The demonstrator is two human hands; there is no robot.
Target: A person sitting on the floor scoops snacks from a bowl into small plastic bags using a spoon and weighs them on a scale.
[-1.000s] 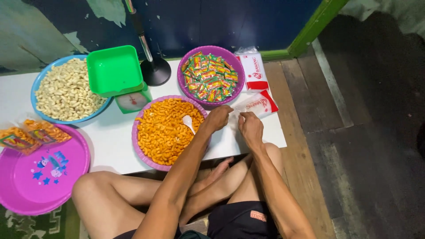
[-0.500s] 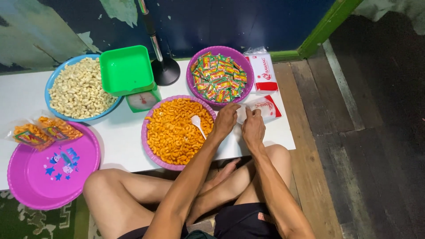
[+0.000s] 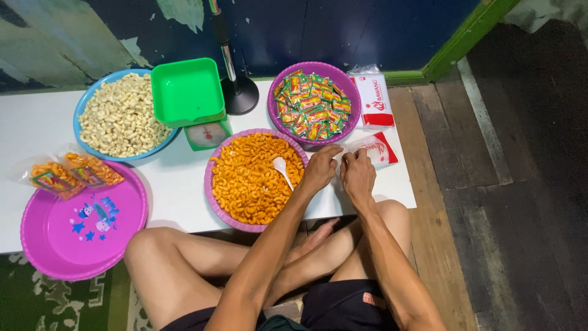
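Clear plastic bags (image 3: 375,149) with red print lie on the white tabletop (image 3: 177,184), where both hands pinch one between them. Left hand (image 3: 321,167) and right hand (image 3: 358,173) sit close together, just right of the purple bowl of orange snacks (image 3: 254,178) with its white spoon (image 3: 282,169).

Clear bag (image 3: 340,153) mostly hidden between left hand (image 3: 320,167) and right hand (image 3: 358,173); stand pole (image 3: 219,27) cut off at top edge

Home snack-packing spot: floor-level table (image 3: 177,184), weighing scale (image 3: 205,132).

The person wears dark shorts (image 3: 343,309) with a small orange patch (image 3: 372,300), low in the frame. Arms, legs and feet are bare.
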